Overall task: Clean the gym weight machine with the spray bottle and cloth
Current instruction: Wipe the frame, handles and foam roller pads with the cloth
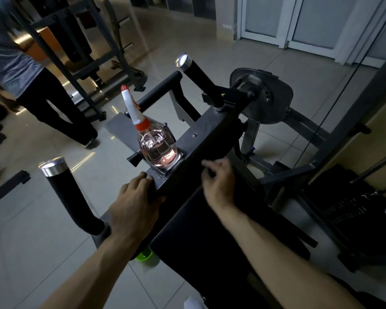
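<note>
A clear spray bottle (158, 146) of pink liquid, with a white and orange nozzle, stands upright on the dark metal crossbar (210, 134) of the weight machine. My left hand (132, 206) grips the near end of that crossbar, fingers on top and thumb underneath. To its right, my right hand (218, 177) is blurred, with curled fingers against the bar's side face. It seems to pinch a dark cloth that is hard to tell from the black surface. Both hands are a little short of the bottle.
Two black handles with chrome caps rise from the machine, one at the near left (69, 192) and one at the far middle (198, 79). A black pad (210, 230) lies under my right forearm. A person (31, 85) stands at the left on the tiled floor. A green object (145, 256) lies below the machine.
</note>
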Tool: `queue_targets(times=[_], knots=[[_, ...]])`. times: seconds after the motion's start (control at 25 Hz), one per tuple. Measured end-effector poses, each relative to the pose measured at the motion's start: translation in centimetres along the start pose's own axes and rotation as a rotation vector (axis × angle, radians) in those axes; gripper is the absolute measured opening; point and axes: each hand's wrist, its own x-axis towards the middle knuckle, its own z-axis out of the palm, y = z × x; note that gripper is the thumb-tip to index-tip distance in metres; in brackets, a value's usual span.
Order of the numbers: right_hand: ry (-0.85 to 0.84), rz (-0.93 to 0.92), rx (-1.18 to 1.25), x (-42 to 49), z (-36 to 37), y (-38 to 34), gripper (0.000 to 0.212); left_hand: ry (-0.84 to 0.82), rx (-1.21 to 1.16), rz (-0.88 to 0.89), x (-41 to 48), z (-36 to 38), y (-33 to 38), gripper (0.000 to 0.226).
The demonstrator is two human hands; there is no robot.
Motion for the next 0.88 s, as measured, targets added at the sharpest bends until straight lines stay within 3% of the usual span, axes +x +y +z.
queue_targets(times=[0.16, 0.32, 0.4, 0.6, 0.68, 0.88], knots=[[0.146, 0.217, 0.142, 0.0, 1.2, -0.9, 0.027, 0.018, 0.018, -0.016, -0.2, 0.4, 0.2, 0.062], [-0.064, 0.219, 0.26, -8.5, 3.5, -2.6, 0.022, 0.012, 0.026, -0.013, -0.1, 0.5, 0.2, 0.068], [-0.067, 0.281, 0.374, -7.4, 2.2, -2.8, 0.024, 0.005, 0.027, -0.007, -0.3, 0.4, 0.2, 0.073], [0.178, 0.386, 0.414, -0.1, 0.4, -1.8, 0.027, -0.067, 0.139, 0.009, -2.4, 0.4, 0.9, 0.109], [0.234, 0.458, 0.405, -0.6, 1.3, -2.2, 0.028, -0.062, 0.168, 0.002, -2.6, 0.5, 1.2, 0.11], [-0.057, 0.484, 0.394, -11.1, 4.2, -2.8, 0.031, -0.005, 0.149, -0.028, -2.5, 0.3, 1.8, 0.094]])
